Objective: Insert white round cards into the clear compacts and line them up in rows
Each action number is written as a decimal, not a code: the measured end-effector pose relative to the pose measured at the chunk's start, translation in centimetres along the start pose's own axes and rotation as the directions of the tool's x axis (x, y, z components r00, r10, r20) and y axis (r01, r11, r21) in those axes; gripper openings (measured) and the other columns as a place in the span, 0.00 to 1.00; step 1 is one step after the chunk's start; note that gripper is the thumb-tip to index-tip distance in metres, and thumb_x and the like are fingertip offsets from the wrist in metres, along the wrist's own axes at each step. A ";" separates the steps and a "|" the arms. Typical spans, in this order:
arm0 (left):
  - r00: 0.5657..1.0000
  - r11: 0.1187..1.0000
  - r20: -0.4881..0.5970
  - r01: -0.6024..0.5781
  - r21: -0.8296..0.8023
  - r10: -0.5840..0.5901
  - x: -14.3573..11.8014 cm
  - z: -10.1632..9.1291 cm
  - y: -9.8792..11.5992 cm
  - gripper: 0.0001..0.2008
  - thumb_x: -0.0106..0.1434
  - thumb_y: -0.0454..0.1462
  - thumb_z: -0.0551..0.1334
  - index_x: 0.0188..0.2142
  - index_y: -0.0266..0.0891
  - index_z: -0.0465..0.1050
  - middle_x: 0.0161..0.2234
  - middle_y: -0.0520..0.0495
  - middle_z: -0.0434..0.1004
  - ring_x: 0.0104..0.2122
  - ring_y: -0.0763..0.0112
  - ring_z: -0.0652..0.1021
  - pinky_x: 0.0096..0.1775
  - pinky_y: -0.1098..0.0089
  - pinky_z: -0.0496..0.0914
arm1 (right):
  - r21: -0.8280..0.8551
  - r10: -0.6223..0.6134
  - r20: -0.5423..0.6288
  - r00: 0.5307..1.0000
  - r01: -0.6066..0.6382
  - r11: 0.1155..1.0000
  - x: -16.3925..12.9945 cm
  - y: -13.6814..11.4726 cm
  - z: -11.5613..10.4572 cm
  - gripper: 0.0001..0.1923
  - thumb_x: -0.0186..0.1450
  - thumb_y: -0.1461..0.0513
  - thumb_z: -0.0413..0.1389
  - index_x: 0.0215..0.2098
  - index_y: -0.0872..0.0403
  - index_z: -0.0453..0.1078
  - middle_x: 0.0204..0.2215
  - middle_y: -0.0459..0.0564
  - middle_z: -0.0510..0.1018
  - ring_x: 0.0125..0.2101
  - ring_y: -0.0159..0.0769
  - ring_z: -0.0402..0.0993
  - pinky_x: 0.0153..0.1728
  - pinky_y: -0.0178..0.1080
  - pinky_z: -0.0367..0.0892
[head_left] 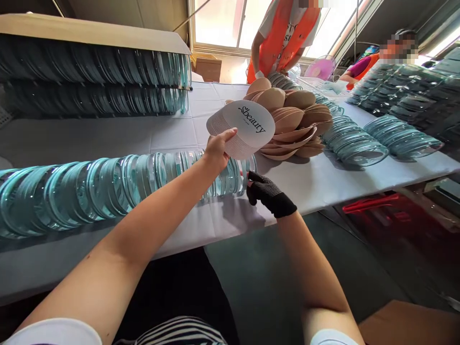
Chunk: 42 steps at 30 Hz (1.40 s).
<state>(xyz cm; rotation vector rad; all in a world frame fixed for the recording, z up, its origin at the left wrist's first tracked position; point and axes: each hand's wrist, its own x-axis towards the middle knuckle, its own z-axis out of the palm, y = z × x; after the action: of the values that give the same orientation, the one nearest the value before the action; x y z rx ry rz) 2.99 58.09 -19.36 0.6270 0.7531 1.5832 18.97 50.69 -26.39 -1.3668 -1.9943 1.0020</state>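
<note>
1. Daylight comes through the windows point(215, 21) behind a long table point(215, 225) spread with a pale cloth, and a co-worker in an orange vest point(273, 45) stands across from us
2. Over the near side of it, the person's bare left hand point(216, 149) is closed on a stack of cards point(247, 127), thumb on top, the fingers mostly hidden underneath
3. The cards are white with rounded outlines, slightly fanned so the edges show as fine steps; the top one reads "beauty" in dark, curly-tailed lettering
4. They're held above the end of a row of glass dishes point(108, 187), round, clear and greenish, standing on edge along the table
5. The right hand point(271, 191), in a black glove with bare fingertips, is at the row's last dish, fingers bent; I can't tell whether it grips the glass
6. Just beyond the cards sits a heap of brown curved pieces point(291, 115), with more glass stacks point(355, 141) beside it
</note>
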 end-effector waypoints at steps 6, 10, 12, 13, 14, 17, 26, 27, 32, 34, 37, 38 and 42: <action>0.995 0.996 0.032 -0.091 0.004 0.091 -0.8 0.4 0.1 0.13 0.49 0.31 0.68 0.37 0.37 0.76 0.34 0.47 0.80 0.43 0.59 0.79 0.48 0.59 0.73 | -0.026 -0.087 -0.590 0.802 0.089 0.996 0.0 -1.6 -2.1 0.23 0.68 0.50 0.45 0.43 0.58 0.73 0.28 0.52 0.77 0.30 0.35 0.73 0.34 0.37 0.68; 0.986 0.986 0.130 -0.118 0.114 0.103 -4.2 -0.2 1.6 0.16 0.46 0.34 0.71 0.38 0.37 0.78 0.37 0.46 0.81 0.42 0.57 0.79 0.47 0.58 0.73 | -0.177 -0.184 -0.779 0.599 0.072 0.982 1.1 -3.9 -4.1 0.28 0.70 0.52 0.43 0.61 0.60 0.61 0.55 0.63 0.71 0.54 0.42 0.69 0.50 0.43 0.67; 0.985 0.978 0.141 -0.120 0.172 0.096 -5.9 -0.9 2.3 0.17 0.45 0.35 0.72 0.37 0.38 0.78 0.36 0.45 0.81 0.41 0.56 0.79 0.46 0.58 0.73 | -0.242 -0.220 -0.741 0.634 0.054 0.969 1.0 -5.1 -3.9 0.30 0.69 0.54 0.43 0.63 0.63 0.58 0.60 0.65 0.66 0.59 0.43 0.64 0.56 0.45 0.63; 0.987 0.972 0.125 -0.128 0.195 0.104 -6.6 -1.3 2.5 0.18 0.44 0.36 0.73 0.36 0.38 0.78 0.36 0.45 0.81 0.41 0.56 0.79 0.45 0.58 0.73 | -0.285 -0.257 -0.735 0.628 0.058 0.957 0.7 -5.6 -3.3 0.31 0.69 0.54 0.43 0.64 0.64 0.57 0.62 0.65 0.64 0.61 0.44 0.61 0.58 0.45 0.61; 0.988 0.967 0.094 -0.141 0.213 0.123 -7.2 -1.7 2.6 0.17 0.42 0.36 0.73 0.35 0.38 0.79 0.36 0.46 0.81 0.40 0.56 0.79 0.45 0.58 0.73 | -0.336 -0.305 -0.736 0.605 0.065 0.940 0.3 -6.2 -2.6 0.31 0.69 0.54 0.43 0.65 0.64 0.57 0.63 0.64 0.61 0.62 0.44 0.59 0.59 0.46 0.59; 0.989 0.961 0.032 -0.150 0.234 0.147 -8.5 -2.7 2.6 0.16 0.41 0.35 0.73 0.32 0.37 0.79 0.35 0.45 0.81 0.40 0.55 0.79 0.45 0.58 0.73 | -0.418 -0.385 -0.723 0.574 0.080 0.905 -0.5 -7.4 -0.2 0.28 0.70 0.54 0.40 0.62 0.59 0.62 0.59 0.62 0.67 0.58 0.45 0.65 0.55 0.47 0.63; 0.992 0.992 -0.067 -0.113 -0.063 0.109 -5.2 -2.9 5.3 0.19 0.49 0.31 0.70 0.42 0.40 0.75 0.41 0.45 0.81 0.48 0.57 0.78 0.51 0.58 0.73 | -0.264 -0.148 -0.909 0.391 -0.263 0.928 -6.8 -5.7 -1.3 0.24 0.65 0.47 0.49 0.45 0.59 0.70 0.34 0.61 0.77 0.31 0.46 0.73 0.27 0.40 0.62; 0.992 0.990 -0.079 -0.110 -0.091 0.103 -4.1 -2.9 5.7 0.18 0.50 0.31 0.69 0.42 0.40 0.75 0.42 0.45 0.81 0.49 0.58 0.78 0.52 0.59 0.72 | -0.357 -0.187 -0.844 0.502 -0.268 0.895 -8.2 -5.6 -1.0 0.23 0.65 0.48 0.49 0.45 0.58 0.71 0.31 0.59 0.77 0.27 0.43 0.71 0.25 0.38 0.58; 0.990 0.996 -0.143 0.003 -0.093 -0.016 -0.6 -3.2 5.6 0.12 0.54 0.30 0.67 0.38 0.37 0.74 0.40 0.43 0.80 0.47 0.57 0.78 0.52 0.56 0.72 | -0.641 -0.250 -0.554 0.794 -0.215 0.737 -10.7 -6.1 1.6 0.17 0.70 0.56 0.46 0.46 0.56 0.71 0.21 0.49 0.74 0.17 0.31 0.62 0.21 0.35 0.45; 0.990 0.997 -0.139 0.018 -0.070 -0.028 -0.4 -3.4 5.1 0.11 0.53 0.30 0.67 0.38 0.36 0.74 0.38 0.43 0.81 0.46 0.57 0.79 0.51 0.56 0.73 | -0.679 -0.238 -0.518 0.822 -0.225 0.699 -9.0 -6.5 2.3 0.15 0.69 0.58 0.46 0.47 0.55 0.70 0.21 0.48 0.74 0.18 0.30 0.61 0.22 0.35 0.43; 0.994 0.998 -0.109 0.001 -0.055 -0.007 -0.6 -3.7 4.7 0.10 0.51 0.29 0.68 0.35 0.36 0.75 0.36 0.43 0.81 0.46 0.56 0.79 0.51 0.56 0.73 | -0.716 -0.187 -0.455 0.871 -0.232 0.659 -5.1 -6.8 3.0 0.15 0.70 0.59 0.45 0.48 0.54 0.69 0.22 0.48 0.75 0.19 0.30 0.64 0.23 0.37 0.40; 0.995 0.999 -0.104 -0.010 -0.053 0.005 -0.8 -3.7 4.6 0.10 0.51 0.28 0.68 0.35 0.36 0.75 0.35 0.44 0.81 0.46 0.56 0.79 0.52 0.56 0.72 | -0.722 -0.166 -0.424 0.890 -0.222 0.655 -3.8 -6.8 3.2 0.15 0.70 0.59 0.45 0.50 0.54 0.68 0.23 0.48 0.75 0.19 0.30 0.65 0.23 0.37 0.40; 0.992 0.998 -0.118 -0.045 -0.046 0.039 -1.1 -3.6 4.6 0.09 0.52 0.28 0.68 0.34 0.35 0.75 0.35 0.43 0.80 0.45 0.54 0.79 0.53 0.52 0.71 | -0.680 -0.138 -0.383 0.913 -0.178 0.711 -1.4 -6.6 3.2 0.17 0.71 0.55 0.44 0.50 0.54 0.66 0.24 0.48 0.76 0.21 0.32 0.68 0.24 0.36 0.41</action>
<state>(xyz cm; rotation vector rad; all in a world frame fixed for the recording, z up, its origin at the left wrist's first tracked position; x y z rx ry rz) -2.52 56.22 -18.13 0.5213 0.7902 1.6833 13.44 47.05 -22.94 -1.7928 -2.0905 -0.1356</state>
